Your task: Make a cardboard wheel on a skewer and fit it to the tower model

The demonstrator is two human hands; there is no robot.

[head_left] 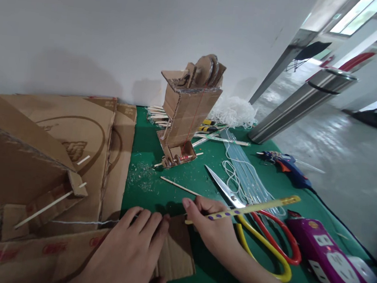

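My left hand (127, 251) lies flat, fingers together, pressing down a small cardboard piece (177, 254) on the green mat (157, 192). My right hand (215, 226) grips a yellow pencil with purple dots (252, 207), its tip at the upper edge of that cardboard piece. Just right of my right hand lie scissors with red and yellow handles (266, 238), blades pointing away. A thin wooden stick (179, 186) rests on the mat just beyond my fingers.
A tall cardboard model (188, 110) stands mid-table with sticks and screwdrivers behind it. Large cardboard sheets (74, 148) and a cardboard structure fill the left. A blue glue gun (286, 164), glue sticks with white string (248, 178) and a purple power strip (324, 252) lie right.
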